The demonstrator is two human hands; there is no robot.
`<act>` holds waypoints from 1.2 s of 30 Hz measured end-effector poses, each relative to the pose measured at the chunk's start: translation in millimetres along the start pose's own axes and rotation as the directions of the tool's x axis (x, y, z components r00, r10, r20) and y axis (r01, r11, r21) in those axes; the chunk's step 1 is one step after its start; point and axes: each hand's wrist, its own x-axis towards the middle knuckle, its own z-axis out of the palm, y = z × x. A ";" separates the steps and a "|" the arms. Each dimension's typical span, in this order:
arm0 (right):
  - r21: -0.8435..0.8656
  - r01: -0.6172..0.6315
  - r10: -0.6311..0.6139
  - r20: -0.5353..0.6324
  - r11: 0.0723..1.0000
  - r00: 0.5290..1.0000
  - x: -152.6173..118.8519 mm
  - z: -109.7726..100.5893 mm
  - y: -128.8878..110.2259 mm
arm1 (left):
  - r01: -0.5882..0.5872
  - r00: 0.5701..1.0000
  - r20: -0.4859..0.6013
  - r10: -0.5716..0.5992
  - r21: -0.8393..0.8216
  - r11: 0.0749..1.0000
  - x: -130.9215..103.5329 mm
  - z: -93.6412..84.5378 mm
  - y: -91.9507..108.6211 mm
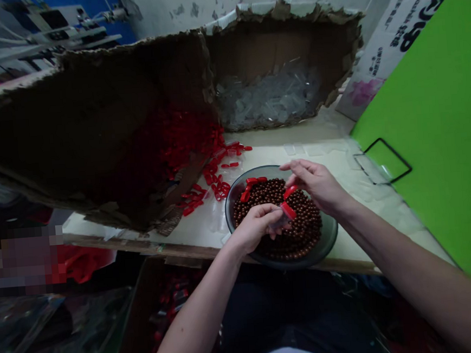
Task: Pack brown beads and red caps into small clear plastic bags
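A bowl (332,240) stands at the bench's front edge, full of shiny copper-brown balls (305,231). Over it, my left hand (256,226) pinches a small clear container with a red rim (288,211); my fingers cover most of its body. Just above and to the right, my right hand (311,184) holds a small red plastic cap (290,192) by the fingertips, close to the container. Whether the two pieces touch, I cannot tell. A few more red caps (255,181) lie on the balls at the bowl's back left.
Behind the bowl, a torn cardboard box (277,42) holds clear plastic pieces (268,100) and a heap of red caps (175,137). Loose red caps (220,188) spill onto the white bench (265,141). A green panel (439,128) with a black wire handle (395,158) stands at right.
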 end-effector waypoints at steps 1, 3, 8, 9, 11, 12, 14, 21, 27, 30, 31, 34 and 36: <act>-0.015 -0.014 0.013 -0.018 1.000 1.000 -1.9 -0.7 1.0 | 0.007 1.000 0.002 -0.007 -0.015 1.000 -0.1 0.2 0.3; -0.068 -0.046 0.047 0.014 0.997 0.999 -5.9 0.4 5.3 | 0.023 1.000 0.008 -0.022 -0.029 0.999 0.1 0.8 0.7; -0.149 0.058 -0.054 0.034 0.987 0.998 -7.6 19.4 25.6 | 0.018 0.999 0.041 -0.020 0.042 0.999 1.3 3.0 -1.0; -0.149 0.064 -0.062 0.016 0.987 0.998 -6.6 23.7 29.2 | 0.002 1.000 0.020 -0.004 0.074 0.997 1.3 3.4 -1.8; -0.132 0.044 -0.046 -0.017 0.990 0.999 -4.7 30.8 34.1 | -0.042 0.997 -0.051 0.051 0.157 0.987 1.3 4.1 -3.2; -0.122 0.033 -0.038 -0.036 0.992 0.999 -4.2 33.7 35.3 | -0.065 0.992 -0.089 0.084 0.200 0.978 1.2 4.4 -3.8; -0.100 0.036 -0.043 -0.073 0.994 0.996 -4.5 38.5 35.9 | -0.101 0.979 -0.142 0.143 0.269 0.958 0.7 4.8 -4.3; -0.034 0.110 -0.113 -0.087 0.993 0.990 -10.8 48.9 33.2 | -0.107 0.971 -0.166 0.173 0.346 0.932 -1.8 3.4 -2.8; 0.102 -0.035 0.038 -0.023 0.994 0.999 -18.2 47.0 16.3 | -0.119 0.984 -0.092 0.153 0.306 0.945 -0.8 6.7 1.6; 0.100 -0.022 0.039 -0.178 0.995 0.983 -30.8 20.6 14.0 | -0.147 0.968 -0.159 0.194 0.268 0.952 -13.2 4.3 6.0; 0.040 -0.005 0.015 -0.257 0.999 0.966 -37.0 4.4 17.5 | -0.154 0.956 -0.207 0.208 0.248 0.957 -21.4 0.1 7.4; -0.378 -0.079 -0.129 -0.495 0.922 0.859 -61.2 -62.0 42.9 | -0.170 0.888 -0.391 0.242 0.210 0.963 -56.7 -26.3 7.7; -0.691 -0.266 -0.228 -0.535 0.672 0.814 -78.7 -110.1 69.4 | -0.153 0.791 -0.556 0.254 0.222 0.963 -85.0 -53.6 0.9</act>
